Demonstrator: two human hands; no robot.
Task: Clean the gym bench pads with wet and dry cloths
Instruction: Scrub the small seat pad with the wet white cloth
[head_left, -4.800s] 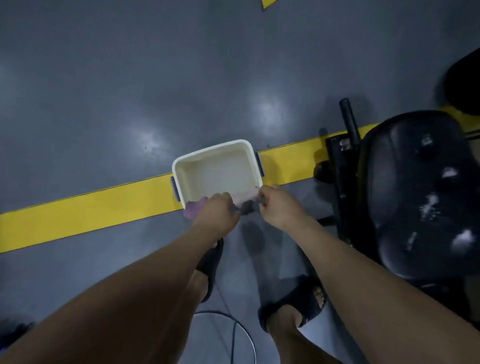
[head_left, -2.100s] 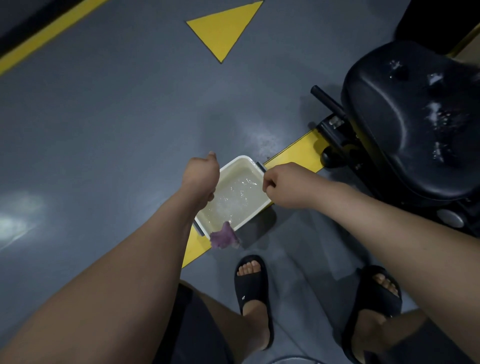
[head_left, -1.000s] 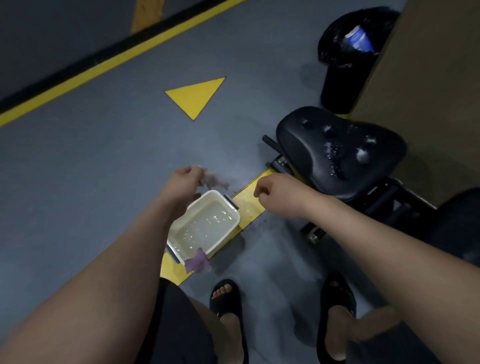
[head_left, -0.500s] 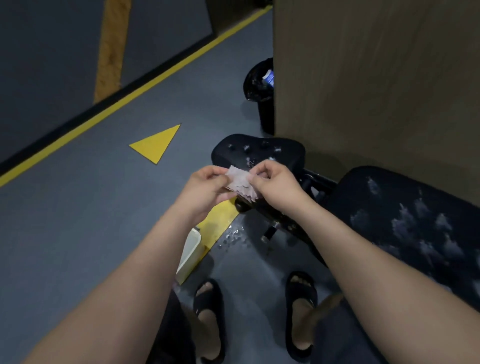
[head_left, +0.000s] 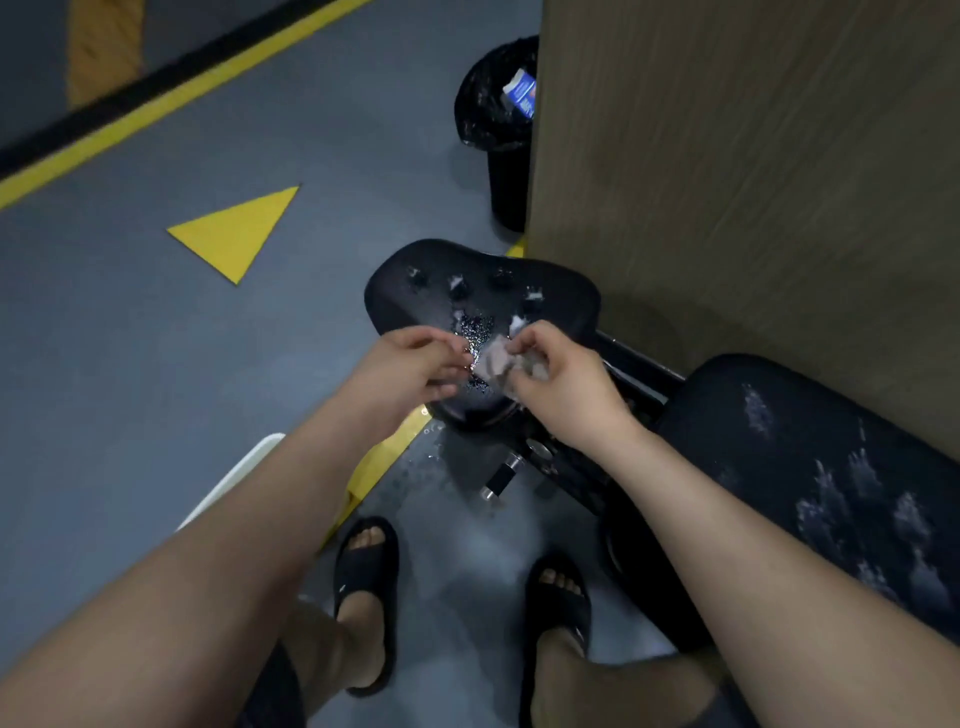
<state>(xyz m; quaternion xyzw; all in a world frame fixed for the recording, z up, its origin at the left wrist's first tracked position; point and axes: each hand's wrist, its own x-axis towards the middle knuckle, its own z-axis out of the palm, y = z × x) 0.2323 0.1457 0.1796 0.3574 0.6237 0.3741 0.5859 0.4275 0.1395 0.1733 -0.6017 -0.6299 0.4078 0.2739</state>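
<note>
Left hand (head_left: 410, 366) and right hand (head_left: 563, 387) each pinch the cloth (head_left: 492, 362) between them, best opened flat before wiping the seat pad (head_left: 483, 291) beneath.

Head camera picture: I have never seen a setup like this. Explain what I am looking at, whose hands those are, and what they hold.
There is no machine here. A person wears a camera on the head, so the single view looks down along their own arms. The right hand pinches a small pale cloth. The left hand reaches its other edge, though its grip is unclear. Below them is a black gym seat pad, spotted with droplets and white flecks. A longer black pad at the right is flecked too. On the grey floor are the rim of a white basin under the left arm, a yellow triangle, and a black-bagged bin beside a wooden panel.
</note>
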